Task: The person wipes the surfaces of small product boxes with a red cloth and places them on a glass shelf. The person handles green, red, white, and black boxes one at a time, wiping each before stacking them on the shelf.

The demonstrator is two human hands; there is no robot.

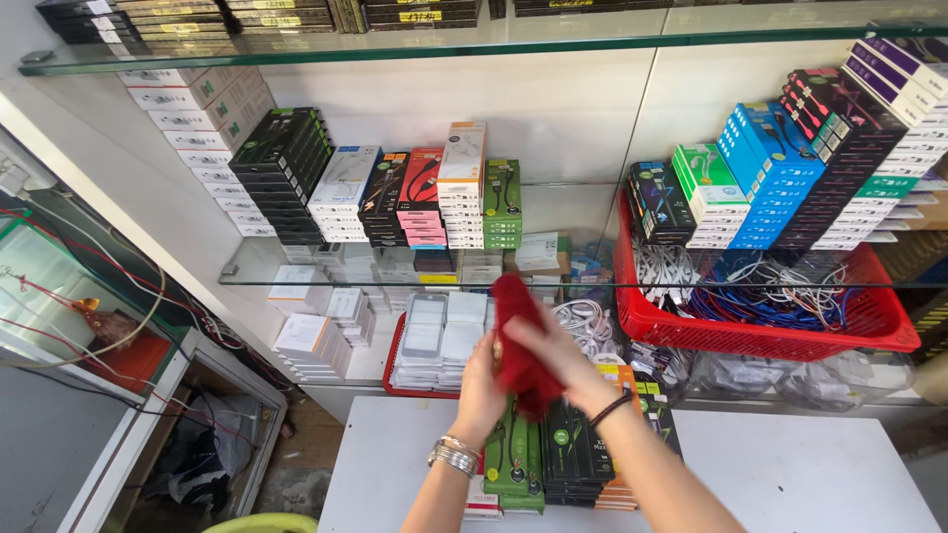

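Both hands meet over the near edge of a white table (790, 464), and between them hangs a dark red cloth (520, 345). The left hand (481, 390), with a stack of silver bangles (453, 457) at the wrist, closes around the lower part of the cloth from the left. The right hand (553, 355), wearing a thin dark wristband (609, 410), pinches the cloth from the right, fingers curled over its upper fold — how tightly each finger presses is hard to tell, since the fabric hides most of the fingertips. The cloth stands bunched and roughly upright, its top rising to the level of the lower glass shelf (296, 278).

Directly beneath the hands, on the table, lie stacked cable packages: green boxes (513, 464) on the left and black boxes with green marks (573, 454) just beside them on the right.

Behind, a red basket (750, 336) full of loose white and blue cables sits to the right on the shelf, and a red tray (395, 380) with white flat packs lies to the left of the hands. Above them, rows of boxed cables — black, white, red, green, blue — stand on the glass shelves.
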